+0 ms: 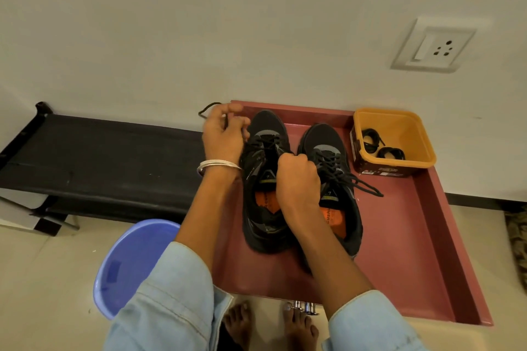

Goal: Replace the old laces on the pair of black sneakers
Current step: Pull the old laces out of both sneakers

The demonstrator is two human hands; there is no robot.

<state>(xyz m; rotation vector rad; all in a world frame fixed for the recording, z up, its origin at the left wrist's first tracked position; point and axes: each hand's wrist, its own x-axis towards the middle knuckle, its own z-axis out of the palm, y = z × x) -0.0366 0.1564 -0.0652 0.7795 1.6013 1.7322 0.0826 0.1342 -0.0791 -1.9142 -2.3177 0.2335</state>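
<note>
I saw both black sneakers (330, 179) standing side by side on the red tray (399, 236) at the frame's center. My left hand (224, 137) pinched a black lace (209, 108) pulled up from the left shoe (265, 185) toward the upper left. My right hand (298, 182) was curled tight over that shoe's lacing; whether it held a lace I couldn't tell. Spare laces (382, 147) lay in the orange tub (410, 162), upper right.
</note>
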